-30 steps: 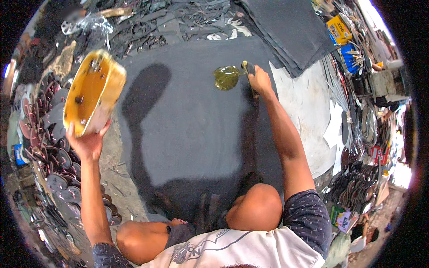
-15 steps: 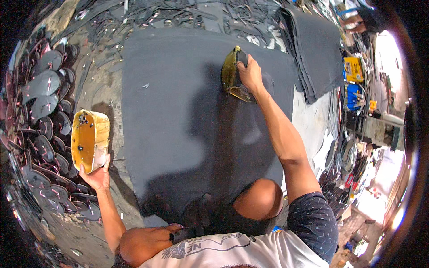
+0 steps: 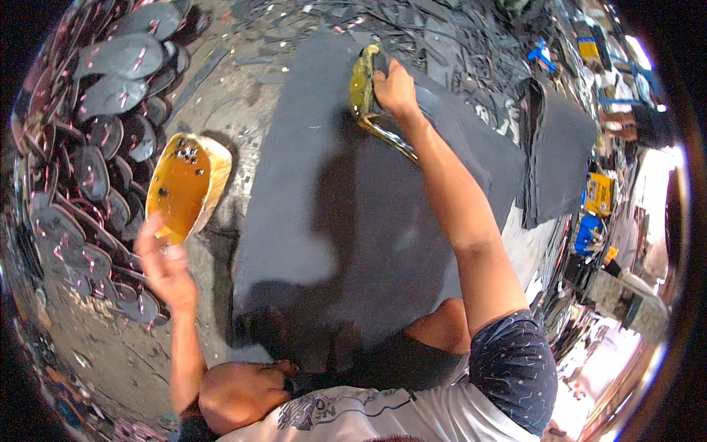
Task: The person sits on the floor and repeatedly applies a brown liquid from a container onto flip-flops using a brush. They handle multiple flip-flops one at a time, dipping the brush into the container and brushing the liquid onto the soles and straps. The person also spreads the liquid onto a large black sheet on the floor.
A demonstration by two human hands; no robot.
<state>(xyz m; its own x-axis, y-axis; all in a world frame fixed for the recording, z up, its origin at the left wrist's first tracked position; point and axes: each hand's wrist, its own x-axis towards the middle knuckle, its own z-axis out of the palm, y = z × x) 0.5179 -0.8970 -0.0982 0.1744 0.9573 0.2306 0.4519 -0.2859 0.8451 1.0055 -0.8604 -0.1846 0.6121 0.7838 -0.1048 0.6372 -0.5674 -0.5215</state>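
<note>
A tub (image 3: 219, 166) with a yellow-stained wall holds amber liquid and dark bits, at the left on the ground. My left hand (image 3: 169, 269) is beside its near end, fingers apart and slightly blurred; the fingertips overlap the rim, and whether they touch it I cannot tell. My right hand (image 3: 398, 90) grips a yellow-coated spreader-like tool (image 3: 359, 85) with a dark grip part, near the far end of a large dark grey sheet (image 3: 283, 199). A glossy amber edge (image 3: 390, 135) shows below the tool. My wrist and forearm hide part of it.
Piled dark flip-flop soles (image 3: 92, 169) lie left of the tub. Dark offcuts (image 3: 434, 44) cover the ground beyond the sheet. A folded dark sheet (image 3: 560, 151) lies at the right, near yellow and blue packages (image 3: 598, 193). My knees are at the sheet's near edge.
My left hand has loosened from under the tub, which stays at the left. The tool has moved farther away in my right hand. The view has shifted, and the sheet's far right part looks raised or bent.
</note>
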